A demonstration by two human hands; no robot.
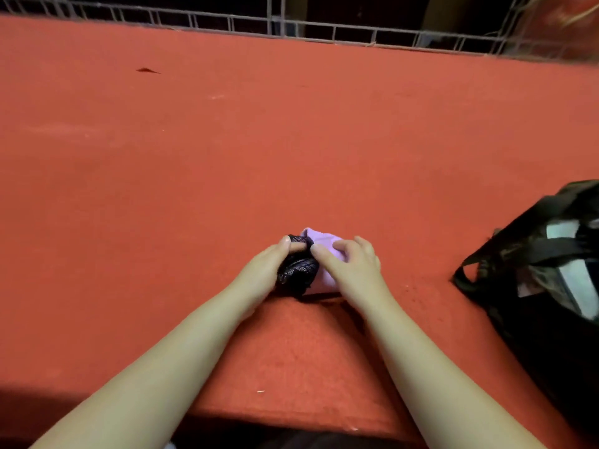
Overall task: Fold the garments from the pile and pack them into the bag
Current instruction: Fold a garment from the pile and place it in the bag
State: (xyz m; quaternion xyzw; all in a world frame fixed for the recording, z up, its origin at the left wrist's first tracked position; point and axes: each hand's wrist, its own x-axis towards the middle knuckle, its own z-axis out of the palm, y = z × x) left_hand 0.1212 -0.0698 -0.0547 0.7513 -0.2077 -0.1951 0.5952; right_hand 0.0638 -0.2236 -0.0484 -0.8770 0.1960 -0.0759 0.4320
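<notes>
Garment (322,251) under work is small, lilac with a dark patterned part (296,270), and lies on the red table (227,140) near the front edge, about centre. It is already reduced to a compact bundle, so folding of this piece looks close to finished.

Left hand (269,264) has its fingers curled round the dark part and grips it. Right hand (351,259) lies over the lilac part with fingers bent onto the cloth; it appears to pinch or press the fabric, but the underside of the fingers is hidden, so a firm grip there cannot be confirmed. Both hands touch the one bundle and nearly meet each other.

Bag (534,270), black with strap handles, stands at the right, well apart from the bundle. Its mouth is open and pale and patterned items show inside, which suggests earlier pieces are packed. How full it is cannot be told, as part runs out of view.

No pile is visible on the table; whether more garments wait out of view cannot be told. Judged remaining: complete this fold, then carry the bundle right and place it in the bag.

A wire rail (291,27) runs along the far edge.
</notes>
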